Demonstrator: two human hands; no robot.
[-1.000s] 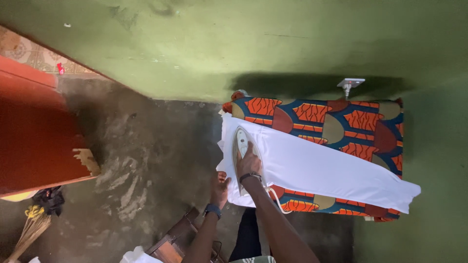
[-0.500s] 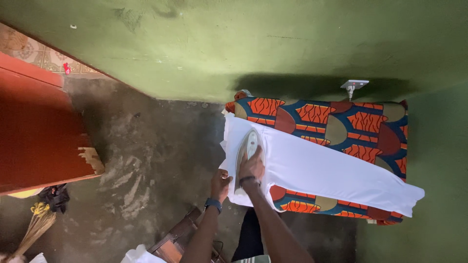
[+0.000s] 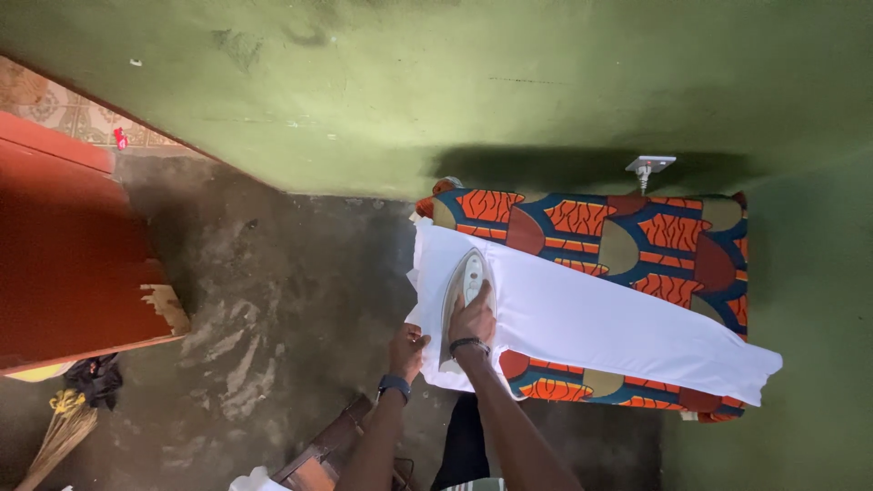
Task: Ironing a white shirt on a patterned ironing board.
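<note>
Right hand (image 3: 472,318) is wrapping its fingers tight around the clothes iron (image 3: 463,289), which is sitting on the white garment (image 3: 591,318) spread over the patterned ironing bench (image 3: 655,238). Left hand (image 3: 406,349) is pinching the garment's near edge, fingers closed on it.
</note>
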